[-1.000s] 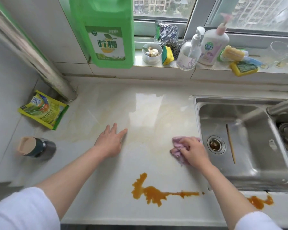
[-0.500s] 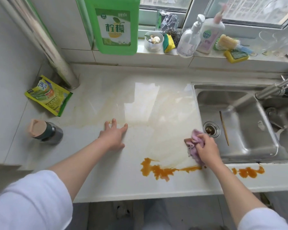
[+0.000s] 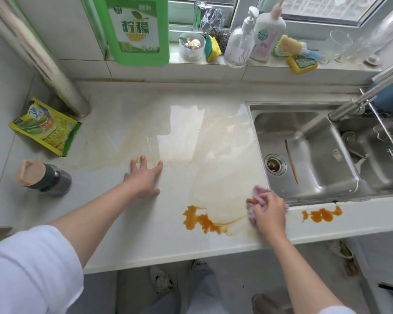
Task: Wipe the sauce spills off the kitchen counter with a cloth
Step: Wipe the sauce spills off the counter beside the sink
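My right hand (image 3: 269,213) grips a crumpled pink cloth (image 3: 258,196) and presses it on the white counter (image 3: 123,234) just left of the sink's front corner. An orange sauce spill (image 3: 200,219) lies left of the cloth near the counter's front edge. A second orange spill (image 3: 322,215) sits on the narrow strip in front of the sink. A pale yellowish smear (image 3: 222,155) covers the counter's middle. My left hand (image 3: 144,177) rests flat on the counter with fingers spread.
A steel sink (image 3: 309,155) with a chopstick inside lies to the right, its tap (image 3: 361,96) above. A dark bottle (image 3: 43,177) and a yellow-green packet (image 3: 45,126) sit at the left. The windowsill holds a green detergent jug (image 3: 136,30), soap bottles and sponges.
My right hand has dragged the cloth toward the front edge, through the right end of the orange spill, leaving a pale smear. The view has shifted back; my left hand stays put.
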A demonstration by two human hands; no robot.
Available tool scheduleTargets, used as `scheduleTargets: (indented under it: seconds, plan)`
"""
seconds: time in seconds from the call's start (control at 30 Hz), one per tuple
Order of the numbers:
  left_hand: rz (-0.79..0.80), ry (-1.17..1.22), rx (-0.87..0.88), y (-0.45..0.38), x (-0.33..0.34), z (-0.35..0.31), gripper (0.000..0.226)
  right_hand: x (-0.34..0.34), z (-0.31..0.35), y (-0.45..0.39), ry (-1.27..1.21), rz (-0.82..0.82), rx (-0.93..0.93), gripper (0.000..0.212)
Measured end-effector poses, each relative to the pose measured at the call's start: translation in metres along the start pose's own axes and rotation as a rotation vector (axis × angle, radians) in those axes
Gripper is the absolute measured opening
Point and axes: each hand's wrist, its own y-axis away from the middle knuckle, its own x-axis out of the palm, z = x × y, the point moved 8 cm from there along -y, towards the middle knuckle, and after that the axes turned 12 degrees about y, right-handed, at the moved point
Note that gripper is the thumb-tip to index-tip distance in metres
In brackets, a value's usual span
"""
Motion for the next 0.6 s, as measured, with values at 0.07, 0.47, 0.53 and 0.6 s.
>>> scheduleTargets:
  seconds: [0.07,0.47,0.53,0.6]
  plan:
    - [0.002,0.008,-0.001,0.0,0.0,0.0,0.093,0.031,0.033,0.036,-0.02,0.13,-0.177,0.022]
    - [0.007,0.013,0.002,0.002,0.0,0.0,0.092,0.029,0.049,0.024,-0.132,0.168,-0.134,0.028]
    - [0.008,0.009,0.002,0.003,0.0,0.001,0.092,0.053,0.08,0.061,-0.086,0.354,-0.399,0.019]
    - [0.011,0.001,0.006,0.003,0.0,0.0,0.092,0.055,0.068,0.072,0.005,0.419,-0.531,0.008]
